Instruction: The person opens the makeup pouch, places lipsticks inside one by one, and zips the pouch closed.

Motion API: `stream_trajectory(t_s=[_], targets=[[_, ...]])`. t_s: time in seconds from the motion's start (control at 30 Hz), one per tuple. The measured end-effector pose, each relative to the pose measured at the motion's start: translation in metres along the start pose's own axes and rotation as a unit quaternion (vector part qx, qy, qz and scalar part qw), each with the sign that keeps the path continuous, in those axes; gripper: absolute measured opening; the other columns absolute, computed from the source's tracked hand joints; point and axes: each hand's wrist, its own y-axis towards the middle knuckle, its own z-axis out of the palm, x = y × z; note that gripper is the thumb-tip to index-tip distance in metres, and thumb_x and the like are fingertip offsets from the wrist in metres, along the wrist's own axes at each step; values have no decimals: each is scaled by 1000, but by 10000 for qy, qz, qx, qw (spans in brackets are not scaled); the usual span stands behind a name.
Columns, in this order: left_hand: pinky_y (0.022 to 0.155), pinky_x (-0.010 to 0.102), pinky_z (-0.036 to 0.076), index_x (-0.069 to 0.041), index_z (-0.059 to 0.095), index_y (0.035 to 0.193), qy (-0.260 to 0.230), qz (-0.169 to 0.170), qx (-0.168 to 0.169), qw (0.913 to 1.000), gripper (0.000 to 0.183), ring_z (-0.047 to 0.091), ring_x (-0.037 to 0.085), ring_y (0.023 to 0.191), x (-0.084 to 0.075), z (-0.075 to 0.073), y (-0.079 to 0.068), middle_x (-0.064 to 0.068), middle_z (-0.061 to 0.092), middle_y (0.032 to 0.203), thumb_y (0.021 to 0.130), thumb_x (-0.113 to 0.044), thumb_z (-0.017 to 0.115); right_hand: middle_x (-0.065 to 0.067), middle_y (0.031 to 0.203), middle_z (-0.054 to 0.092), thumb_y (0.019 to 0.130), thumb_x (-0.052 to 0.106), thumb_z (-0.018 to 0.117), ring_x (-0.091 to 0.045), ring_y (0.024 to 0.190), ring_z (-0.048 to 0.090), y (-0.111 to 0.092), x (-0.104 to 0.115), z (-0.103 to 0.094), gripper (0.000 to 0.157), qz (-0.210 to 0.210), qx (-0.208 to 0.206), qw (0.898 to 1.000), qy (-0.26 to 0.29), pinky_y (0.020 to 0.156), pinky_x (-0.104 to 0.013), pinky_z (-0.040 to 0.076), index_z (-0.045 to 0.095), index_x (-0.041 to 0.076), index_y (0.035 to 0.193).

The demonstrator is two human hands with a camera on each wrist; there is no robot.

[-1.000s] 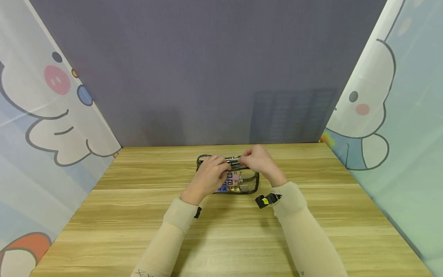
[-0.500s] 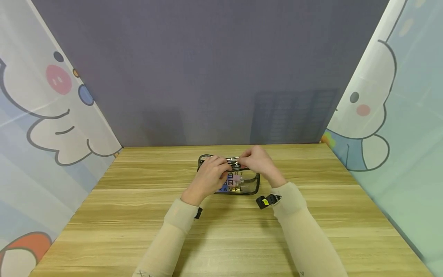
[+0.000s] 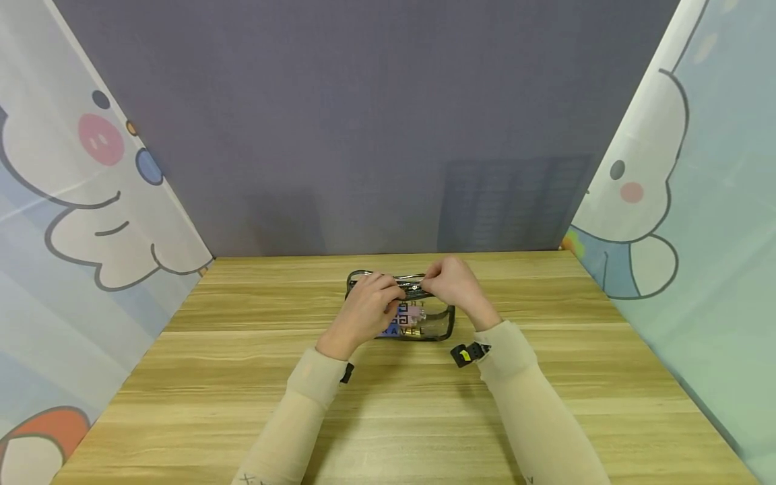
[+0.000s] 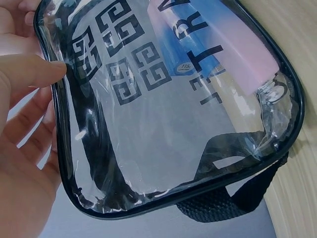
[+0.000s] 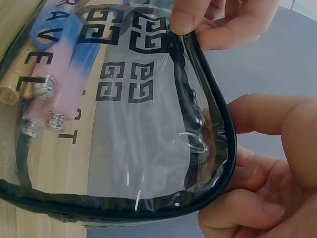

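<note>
A clear pouch point(image 3: 438, 323) with black piping and dark lettering stands on the table, its zipped top edge upward. My left hand point(image 3: 370, 300) holds that edge near its middle; in the left wrist view the thumb point(image 4: 37, 72) lies on the front piping with fingers behind. To its right, my right hand point(image 3: 451, 279) pinches at the top edge by the zipper, where a small silver spot shows beside the fingertips. Through the plastic appear pink-and-blue tubes point(image 5: 69, 84) with silver knobbed ends, and a gold cylinder point(image 5: 12, 84). A black strap loop point(image 4: 213, 206) hangs off the pouch's side.
The wood-grain table point(image 3: 394, 417) reaches back to a grey panel point(image 3: 339, 135). Cartoon-printed curtains point(image 3: 715, 222) stand at both sides. A black wrist mount point(image 3: 469, 353) sits at the right cuff.
Both hands stay at the pouch's top edge. The right fingertips have shifted only slightly along the zipper, and the silver spot beside them shows more clearly than a second ago.
</note>
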Motion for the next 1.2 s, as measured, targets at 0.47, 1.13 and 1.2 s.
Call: stream_trajectory(t_s=[0.47, 1.13, 1.2], targets=[[87, 39, 50, -12, 77, 96, -27, -29, 17, 10000, 16, 62, 21, 94, 1, -2, 0, 2, 69, 98, 86, 0, 77, -6, 85, 68, 93, 13, 65, -20, 67, 57, -12, -10, 3, 11, -727, -420, 9964, -146, 62, -35, 47, 72, 5, 96], [85, 39, 50, -14, 77, 97, -12, -61, 12, 10000, 16, 61, 21, 91, 4, 1, -1, 1, 68, 96, 86, -2, 78, -3, 88, 58, 88, 11, 73, -18, 77, 51, -28, -24, 1, 6, -1769, -460, 9811, -631, 71, -36, 45, 70, 6, 91], [84, 39, 50, -14, 77, 97, -15, -72, 5, 10000, 16, 61, 21, 91, 4, 1, -1, 1, 68, 96, 85, -3, 78, -4, 88, 58, 88, 9, 73, -19, 78, 51, -27, -25, 2, 8, -1781, -487, 9803, -704, 72, -37, 45, 70, 4, 93]])
